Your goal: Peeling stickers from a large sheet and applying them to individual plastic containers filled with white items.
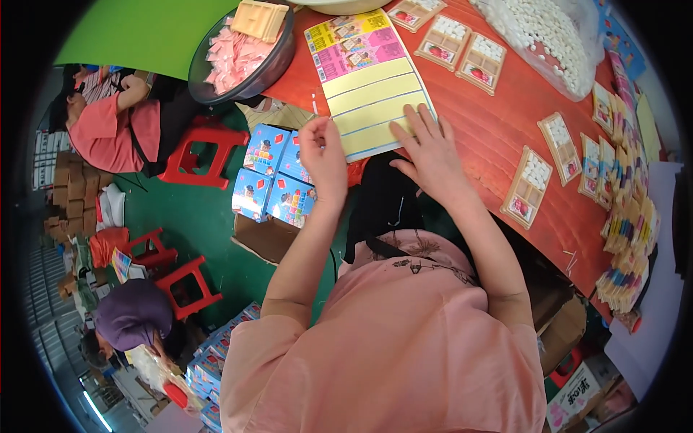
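Observation:
A sheet of labels [375, 97] lies on the red table, with yellow and pink printed labels at its far end and bare pale-yellow strips divided by blue lines nearer me. My right hand [426, 148] rests on the sheet's near right part, fingers stretched out and spread. At the sheet's left edge, my left hand [323, 153] is raised with its fingers curled together in a pinch. Whatever its fingertips hold, if anything, is too small to make out. Several small wooden trays with white pieces and a strawberry picture, such as this tray [480, 63], lie to the right.
A dark basin [278, 68] of pink packets stands at the far left, a wooden tray on top. A plastic bag of white pieces [556, 43] lies far right. Stacked trays [628, 238] line the right edge. Blue boxes [271, 173], red stools [206, 151] and other people are leftward.

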`<act>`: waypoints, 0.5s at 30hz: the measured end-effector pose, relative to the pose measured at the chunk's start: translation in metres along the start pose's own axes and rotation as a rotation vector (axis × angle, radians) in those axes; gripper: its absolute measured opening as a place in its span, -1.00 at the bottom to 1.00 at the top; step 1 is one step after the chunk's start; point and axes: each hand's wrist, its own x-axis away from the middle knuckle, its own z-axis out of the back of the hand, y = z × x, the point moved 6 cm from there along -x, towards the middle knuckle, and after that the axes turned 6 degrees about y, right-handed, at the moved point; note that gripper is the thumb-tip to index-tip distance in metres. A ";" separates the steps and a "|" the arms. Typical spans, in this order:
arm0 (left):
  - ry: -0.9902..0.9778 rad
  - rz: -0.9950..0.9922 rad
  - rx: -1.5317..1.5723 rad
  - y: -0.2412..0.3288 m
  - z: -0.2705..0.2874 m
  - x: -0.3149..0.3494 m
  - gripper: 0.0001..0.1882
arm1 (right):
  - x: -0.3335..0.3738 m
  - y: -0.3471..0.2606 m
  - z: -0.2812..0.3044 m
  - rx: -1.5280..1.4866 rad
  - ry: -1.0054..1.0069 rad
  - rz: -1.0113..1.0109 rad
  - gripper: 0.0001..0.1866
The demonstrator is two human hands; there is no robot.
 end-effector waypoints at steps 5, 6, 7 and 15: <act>-0.073 0.572 0.290 -0.039 0.016 -0.019 -0.84 | 0.025 -0.013 -0.003 0.012 0.000 0.008 -0.49; -0.071 0.584 0.296 -0.035 0.014 -0.020 -0.84 | 0.032 -0.015 0.004 -0.007 -0.003 -0.010 -0.54; -0.147 0.644 0.310 -0.032 0.009 -0.017 -0.82 | 0.038 -0.019 0.011 -0.005 -0.019 -0.009 -0.54; -0.255 0.749 0.350 -0.039 0.005 -0.007 -0.81 | 0.048 -0.015 0.052 -0.183 -0.143 -0.027 -0.66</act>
